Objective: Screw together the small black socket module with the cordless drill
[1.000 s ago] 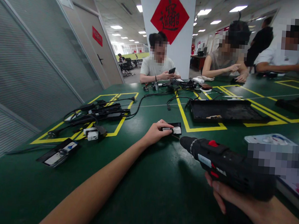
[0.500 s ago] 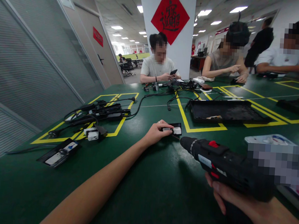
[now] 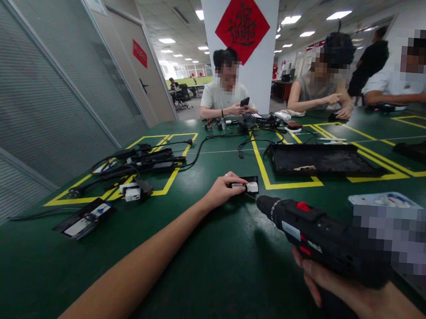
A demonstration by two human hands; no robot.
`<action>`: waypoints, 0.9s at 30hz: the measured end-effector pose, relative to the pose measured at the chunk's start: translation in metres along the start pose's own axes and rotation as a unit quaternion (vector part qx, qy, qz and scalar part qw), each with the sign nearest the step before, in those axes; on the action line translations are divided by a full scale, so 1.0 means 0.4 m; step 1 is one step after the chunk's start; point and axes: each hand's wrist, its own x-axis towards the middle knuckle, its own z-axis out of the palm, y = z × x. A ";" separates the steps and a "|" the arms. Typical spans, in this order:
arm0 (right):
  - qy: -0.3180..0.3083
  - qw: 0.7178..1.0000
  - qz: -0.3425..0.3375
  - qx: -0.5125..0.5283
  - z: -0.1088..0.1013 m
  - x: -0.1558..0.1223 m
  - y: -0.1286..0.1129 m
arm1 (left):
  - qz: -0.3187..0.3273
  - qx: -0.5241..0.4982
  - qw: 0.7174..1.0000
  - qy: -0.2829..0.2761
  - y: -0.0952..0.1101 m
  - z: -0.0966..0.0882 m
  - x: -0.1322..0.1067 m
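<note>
Green tabletop [image 3: 199,255], small black casing [image 3: 254,179] with pale parts inside lying mid-table, between the cable pile [image 3: 150,161] on the left and the clear-lidded box [image 3: 378,198] on the right. Left hand [image 3: 224,188] has a narrow grip on the casing's left end, fingers and thumb close together. Right hand [image 3: 323,276] is wrapped round the power drill [image 3: 312,232], which points left and away; trigger finger's pressure: can't tell. Thin bit [image 3: 251,196] ends right by the casing's near edge; contact can't be confirmed from here. For good work I'd line the bit up square to whatever it's meant to bite, press lightly, run slow, brace the casing flat, and hold left fingertips clear of the bit; a skid toward them looks like the main risk. Count: 1 drill, 1 bit, 1 casing in hand, 1 similar opened casing [image 3: 84,219] near left, 1 white block [image 3: 133,193] by the pile, 1 large black tray [image 3: 326,160] far right, 3 people seated along the far side. Cables overlap too much to count.
</note>
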 end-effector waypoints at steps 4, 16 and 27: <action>-0.024 0.997 -0.071 0.012 -0.018 -0.011 0.008 | 0.004 -0.005 1.000 -0.004 -0.001 -0.002 -0.001; -0.010 0.996 -0.093 0.003 -0.009 -0.041 -0.027 | 0.003 -0.005 1.000 -0.010 0.002 -0.004 -0.003; 0.010 0.999 -0.043 -0.013 -0.004 -0.032 -0.016 | 0.009 -0.003 1.000 -0.006 -0.001 -0.003 0.000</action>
